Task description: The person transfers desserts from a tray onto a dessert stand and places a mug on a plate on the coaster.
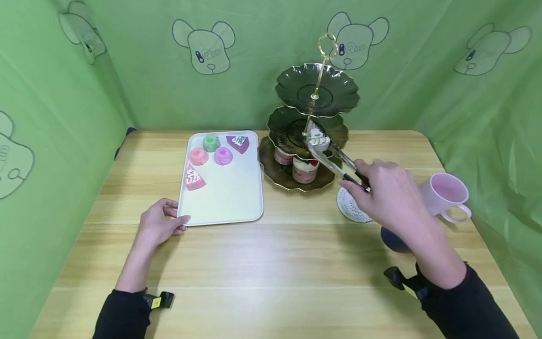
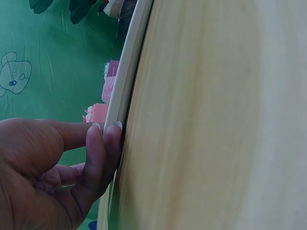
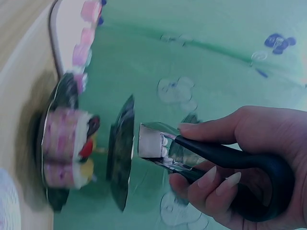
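My left hand (image 1: 161, 221) holds the near left corner of a white tray (image 1: 228, 200), thumb on the rim in the head view. On the tray sit pink, green and purple ring-shaped cakes (image 1: 223, 156) and two wedge-shaped cake slices (image 1: 194, 179). My right hand (image 1: 387, 188) grips black-handled metal tongs (image 3: 216, 151). Between the tong tips is a white cake slice (image 3: 151, 141), just above the middle plate (image 3: 123, 158) of a three-tier stand. Cups of layered dessert (image 1: 304, 170) stand on the bottom plate (image 1: 271, 167); the top plate (image 1: 296, 89) bears nothing.
Right of the stand lies a speckled white coaster (image 1: 353, 207), partly under my right hand. A pink mug (image 1: 442, 195) stands near the table's right side, and a dark blue round thing (image 1: 394, 240) is half hidden by the forearm. Green cloth (image 1: 271, 47) surrounds the table.
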`<action>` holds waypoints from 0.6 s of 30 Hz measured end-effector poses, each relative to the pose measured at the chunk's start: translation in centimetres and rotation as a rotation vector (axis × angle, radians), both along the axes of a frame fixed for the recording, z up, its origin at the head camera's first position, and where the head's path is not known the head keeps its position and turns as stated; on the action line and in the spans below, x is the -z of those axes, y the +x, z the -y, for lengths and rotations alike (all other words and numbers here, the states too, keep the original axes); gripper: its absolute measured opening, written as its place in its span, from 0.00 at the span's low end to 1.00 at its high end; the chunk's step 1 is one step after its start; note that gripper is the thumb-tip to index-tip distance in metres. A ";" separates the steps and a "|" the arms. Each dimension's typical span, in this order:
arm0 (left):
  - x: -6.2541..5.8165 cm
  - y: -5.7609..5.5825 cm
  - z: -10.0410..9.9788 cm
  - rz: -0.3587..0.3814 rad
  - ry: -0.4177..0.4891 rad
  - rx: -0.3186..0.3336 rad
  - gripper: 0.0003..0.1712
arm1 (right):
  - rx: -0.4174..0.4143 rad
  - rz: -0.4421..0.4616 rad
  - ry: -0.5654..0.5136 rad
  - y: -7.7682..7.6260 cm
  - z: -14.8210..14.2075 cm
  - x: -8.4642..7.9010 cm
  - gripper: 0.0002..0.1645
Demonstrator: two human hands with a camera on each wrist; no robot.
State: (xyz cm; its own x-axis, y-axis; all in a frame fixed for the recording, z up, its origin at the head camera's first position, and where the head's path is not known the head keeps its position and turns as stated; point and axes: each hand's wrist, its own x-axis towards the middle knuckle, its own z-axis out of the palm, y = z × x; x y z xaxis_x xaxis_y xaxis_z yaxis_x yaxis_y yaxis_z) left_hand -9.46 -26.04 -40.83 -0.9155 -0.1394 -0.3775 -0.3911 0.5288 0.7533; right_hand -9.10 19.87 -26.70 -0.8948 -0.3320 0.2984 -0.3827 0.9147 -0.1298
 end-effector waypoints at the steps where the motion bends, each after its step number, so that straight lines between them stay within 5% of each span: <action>1: 0.0 0.0 0.0 0.001 -0.001 0.001 0.33 | 0.007 0.013 -0.002 -0.3 -0.3 0.1 0.19; 18: 0.5 0.1 0.1 -0.009 0.006 -0.017 0.31 | 0.089 0.130 0.081 -6.5 -0.6 0.2 0.22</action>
State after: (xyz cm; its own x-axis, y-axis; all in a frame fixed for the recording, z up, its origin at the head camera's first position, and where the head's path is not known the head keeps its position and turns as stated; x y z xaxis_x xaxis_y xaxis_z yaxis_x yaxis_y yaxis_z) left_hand -9.38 -26.10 -41.29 -0.9164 -0.1532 -0.3698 -0.3932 0.5176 0.7599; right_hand -15.60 20.47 -26.93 -0.9509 -0.2683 0.1542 -0.2848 0.9536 -0.0975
